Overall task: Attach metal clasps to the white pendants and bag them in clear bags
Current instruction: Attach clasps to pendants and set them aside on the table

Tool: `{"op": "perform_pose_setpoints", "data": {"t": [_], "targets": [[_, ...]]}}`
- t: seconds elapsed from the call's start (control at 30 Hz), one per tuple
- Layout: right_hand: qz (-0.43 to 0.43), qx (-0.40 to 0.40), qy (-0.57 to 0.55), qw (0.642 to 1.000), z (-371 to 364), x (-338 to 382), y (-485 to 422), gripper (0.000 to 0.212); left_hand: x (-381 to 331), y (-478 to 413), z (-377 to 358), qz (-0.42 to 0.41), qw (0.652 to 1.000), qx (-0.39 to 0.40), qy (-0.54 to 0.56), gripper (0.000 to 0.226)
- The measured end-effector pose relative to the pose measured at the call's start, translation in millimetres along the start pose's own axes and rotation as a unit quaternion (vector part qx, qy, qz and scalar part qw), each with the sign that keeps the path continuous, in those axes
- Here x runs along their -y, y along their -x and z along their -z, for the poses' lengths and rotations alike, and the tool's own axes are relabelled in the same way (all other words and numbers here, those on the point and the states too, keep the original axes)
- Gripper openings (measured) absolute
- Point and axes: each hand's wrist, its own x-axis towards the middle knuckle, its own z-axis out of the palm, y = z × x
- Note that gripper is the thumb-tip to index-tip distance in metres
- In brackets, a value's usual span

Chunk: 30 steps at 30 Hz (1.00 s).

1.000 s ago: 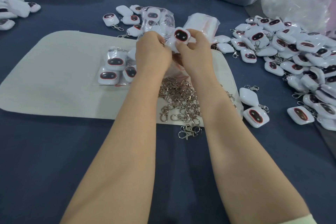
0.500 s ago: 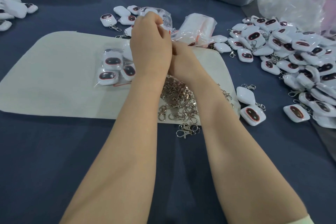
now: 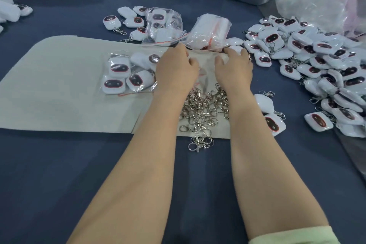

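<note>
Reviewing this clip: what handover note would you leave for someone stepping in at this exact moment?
Left hand and right hand: both down on the grey mat, over what looks like a clear bag between them; grip unclear.
Things: clasp pile on the mat's near edge; pendant heap to the right, several already clasped; empty bags beyond the hands.
Done: one filled bag left of the left hand, a second filled bag farther back.
Left: clasp and bag the heap.

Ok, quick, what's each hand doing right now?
Left hand: palm down on the clear bag; grip cannot be told.
Right hand: palm down on it too; cannot be told.
</note>
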Motion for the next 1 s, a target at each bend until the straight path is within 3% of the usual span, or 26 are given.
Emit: {"op": "perform_pose_setpoints", "data": {"t": [0.47,0.63,0.73,1.0], "targets": [[-0.041,0.011,0.095,0.995,-9,-5,-19,0.062,-2,1,-1,0.002,1.0,0.005,-0.019,0.024],[-0.044,-0.069,0.023,0.996,-9,-6,-19,0.054,-3,2,-1,0.004,1.0,-0.003,0.0,0.022],[-0.044,-0.042,0.037,0.997,-8,-7,-19,0.049,-4,3,0,0.008,1.0,-0.005,0.01,0.021],[-0.06,0.024,0.064,0.996,-10,-5,-20,0.059,-3,3,-1,0.013,1.0,-0.006,0.021,0.02]]}}
